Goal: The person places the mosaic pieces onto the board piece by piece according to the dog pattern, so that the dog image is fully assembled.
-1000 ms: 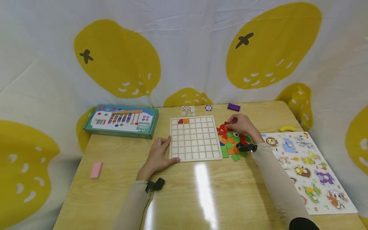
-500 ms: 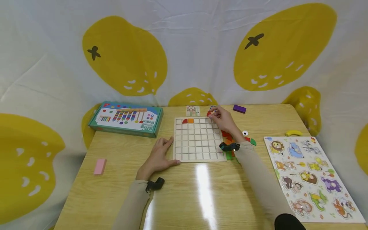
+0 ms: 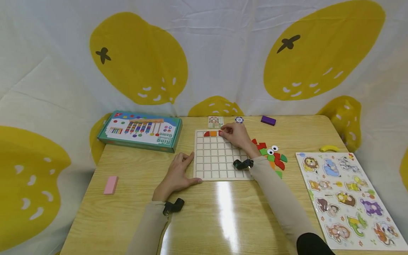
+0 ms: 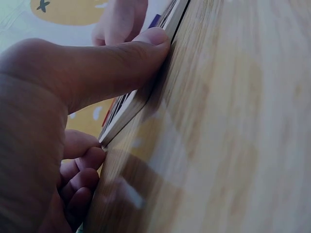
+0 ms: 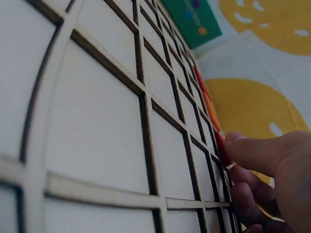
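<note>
RIGHT HAND (image 3: 236, 136): pinches red tile (image 5: 222, 148) at grid board (image 3: 211, 159) far row, beside orange tile (image 3: 213, 133) | LEFT HAND (image 3: 177, 174): thumb and fingers spread, bracing near-left corner | ADVISORY: square tile to cell walls before pressing flat; maintain brace.

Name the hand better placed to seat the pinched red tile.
Likely the right hand: its fingers pinch the red tile at the grid board; the left hand touches the board's edge.

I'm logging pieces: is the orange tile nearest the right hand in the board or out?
In: the orange tile sits in a top-row cell of the board, beside a red piece.
</note>
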Demonstrator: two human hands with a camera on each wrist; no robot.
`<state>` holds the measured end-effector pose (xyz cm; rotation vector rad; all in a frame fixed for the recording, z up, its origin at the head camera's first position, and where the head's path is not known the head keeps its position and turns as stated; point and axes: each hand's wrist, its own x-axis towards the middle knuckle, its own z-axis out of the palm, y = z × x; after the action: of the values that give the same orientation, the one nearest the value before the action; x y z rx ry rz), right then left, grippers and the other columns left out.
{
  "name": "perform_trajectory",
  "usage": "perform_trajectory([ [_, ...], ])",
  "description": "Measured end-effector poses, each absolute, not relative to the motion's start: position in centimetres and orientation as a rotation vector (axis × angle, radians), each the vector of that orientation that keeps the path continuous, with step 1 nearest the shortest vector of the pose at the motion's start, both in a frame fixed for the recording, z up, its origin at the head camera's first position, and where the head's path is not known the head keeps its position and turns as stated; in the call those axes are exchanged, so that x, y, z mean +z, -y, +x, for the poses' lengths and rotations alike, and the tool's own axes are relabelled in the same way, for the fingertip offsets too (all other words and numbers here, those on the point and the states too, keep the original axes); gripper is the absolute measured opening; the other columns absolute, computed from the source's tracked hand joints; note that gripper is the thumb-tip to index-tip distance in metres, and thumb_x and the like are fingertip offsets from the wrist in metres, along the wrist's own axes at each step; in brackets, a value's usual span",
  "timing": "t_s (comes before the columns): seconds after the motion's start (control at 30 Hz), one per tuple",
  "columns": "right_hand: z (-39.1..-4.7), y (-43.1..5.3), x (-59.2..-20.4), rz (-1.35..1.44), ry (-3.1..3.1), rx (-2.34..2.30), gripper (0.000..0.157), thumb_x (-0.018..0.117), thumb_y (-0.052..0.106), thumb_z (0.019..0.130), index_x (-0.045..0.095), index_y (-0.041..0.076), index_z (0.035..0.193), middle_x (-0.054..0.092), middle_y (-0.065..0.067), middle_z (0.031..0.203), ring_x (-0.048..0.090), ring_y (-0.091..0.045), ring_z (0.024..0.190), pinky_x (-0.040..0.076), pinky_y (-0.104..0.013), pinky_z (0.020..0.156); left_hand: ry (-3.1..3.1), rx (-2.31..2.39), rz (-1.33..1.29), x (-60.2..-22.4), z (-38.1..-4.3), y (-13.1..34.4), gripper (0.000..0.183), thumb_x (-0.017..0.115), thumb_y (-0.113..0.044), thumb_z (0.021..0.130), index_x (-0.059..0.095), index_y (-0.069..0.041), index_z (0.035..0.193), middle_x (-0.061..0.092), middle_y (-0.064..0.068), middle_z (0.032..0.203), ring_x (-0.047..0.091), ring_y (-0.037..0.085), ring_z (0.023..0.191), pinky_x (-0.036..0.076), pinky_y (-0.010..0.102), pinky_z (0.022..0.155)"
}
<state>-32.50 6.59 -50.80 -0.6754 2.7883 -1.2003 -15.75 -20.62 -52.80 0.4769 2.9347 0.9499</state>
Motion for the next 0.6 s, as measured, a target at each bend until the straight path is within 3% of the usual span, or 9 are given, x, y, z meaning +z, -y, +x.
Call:
perform_trajectory([
  [0.3, -32.0, -5.8, -50.9, -0.693, -2.879, -1.11, 0.018, 0.075, 0.024, 0.089, 0.079, 0.015, 0.104, 0.07, -0.001, 0.089, 0.058, -0.016, 0.073, 0.045, -0.033, 0.066, -2.935, 0.949, 0.485, -52.6, -15.7, 20.6, 0.11, 0.083, -0.059, 0.069, 0.035, -0.009, 0.154, 0.044, 0.005, 0.116, 0.039, 0.02, 0.106, 0.034, 0.038, 0.092],
  [0.6, -31.8, -10.7, -48.9, -0.663, -2.752, -1.269, 0.032, 0.07, 0.025, 0.093, 0.072, 0.007, 0.119, 0.069, -0.009, 0.099, 0.064, -0.022, 0.086, 0.052, -0.037, 0.074, -2.955, 0.941, 0.485, -52.6, -15.6, 20.6, 0.11, 0.082, -0.061, 0.069, 0.036, -0.008, 0.153, 0.044, 0.006, 0.116, 0.038, 0.02, 0.106, 0.034, 0.039, 0.091],
])
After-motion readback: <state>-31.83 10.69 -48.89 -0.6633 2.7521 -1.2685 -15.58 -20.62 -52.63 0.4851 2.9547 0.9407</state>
